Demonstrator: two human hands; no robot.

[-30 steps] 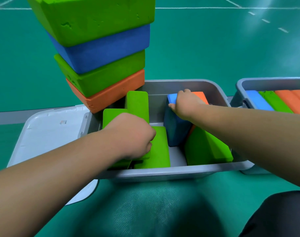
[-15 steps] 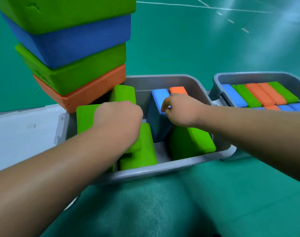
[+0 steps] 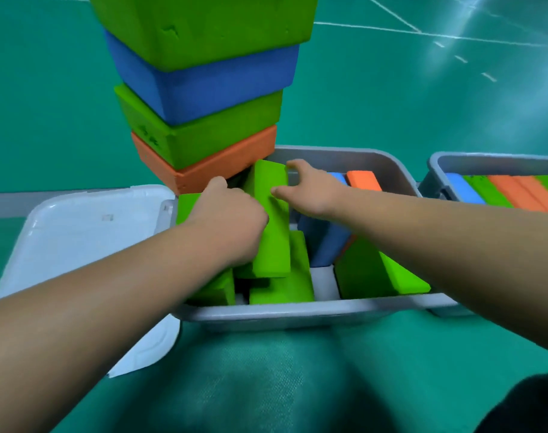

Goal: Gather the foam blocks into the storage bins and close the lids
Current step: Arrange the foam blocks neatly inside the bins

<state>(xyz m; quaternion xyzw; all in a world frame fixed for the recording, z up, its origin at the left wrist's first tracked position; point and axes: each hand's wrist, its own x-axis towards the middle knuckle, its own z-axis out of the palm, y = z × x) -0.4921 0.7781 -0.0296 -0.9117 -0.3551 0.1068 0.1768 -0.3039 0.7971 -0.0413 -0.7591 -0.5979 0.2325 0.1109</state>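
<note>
Foam blocks (image 3: 297,276) lie in a jumble inside the near grey bin (image 3: 297,314), which sits on the green floor (image 3: 422,104); most of them are green, with a blue block (image 3: 322,242) standing on end near the middle and an orange block (image 3: 363,181) behind it by the far wall. A long green block (image 3: 272,226) slants across the left half of the bin, its far end raised and its near end resting on the other green blocks; both hands are on it. The left hand (image 3: 232,220) grips its left side with curled fingers, their tips hidden beneath; the right hand (image 3: 310,192) pinches the raised far end, thumb on the top face and forefinger hooked over the end. A stack (image 3: 210,89) of four thick blocks, green, blue, green and orange from the top, rises at the bin's far left corner; whether it rests on the rim or the floor I cannot tell. A white lid (image 3: 79,245) lies flat just left of the bin; a second bin (image 3: 485,164) stands just right of it, holding a neat row of blue, green and orange blocks.
</note>
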